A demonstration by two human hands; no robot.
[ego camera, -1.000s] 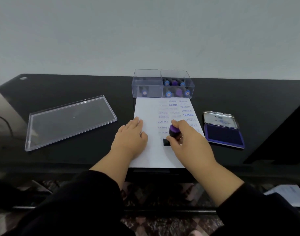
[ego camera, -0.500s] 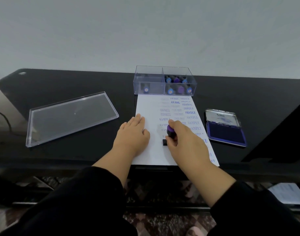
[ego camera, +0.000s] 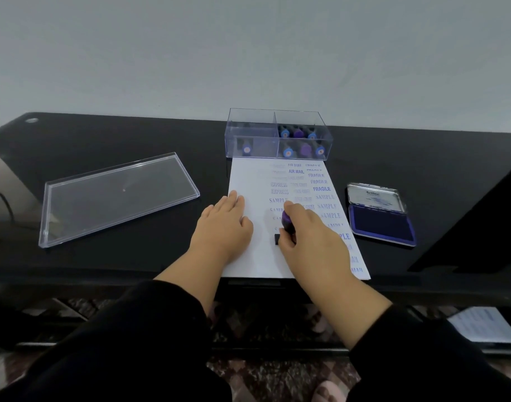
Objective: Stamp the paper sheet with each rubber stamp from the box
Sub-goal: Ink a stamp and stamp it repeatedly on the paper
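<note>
A white paper sheet [ego camera: 255, 181] lies on the black table, printed with blue words such as AIR MAIL, FRAGILE, EXPRESS and SAMPLE. My right hand [ego camera: 312, 242] grips a purple-topped rubber stamp [ego camera: 286, 220], whose black base [ego camera: 277, 239] sits on the sheet's middle. My left hand [ego camera: 224, 224] lies flat on the sheet's left edge. Behind the sheet stands a clear box [ego camera: 251, 132] with several blue and purple stamps in it.
An open ink pad [ego camera: 381, 224] with a dark blue surface lies right of the sheet. The clear box lid [ego camera: 115, 198] lies to the left. The table's front edge [ego camera: 103, 274] runs just below the sheet. Papers [ego camera: 483, 326] sit lower right.
The view has shifted slightly. My right hand with the stamp stays at the same spot on the sheet, pressed down; my left hand has not moved.
</note>
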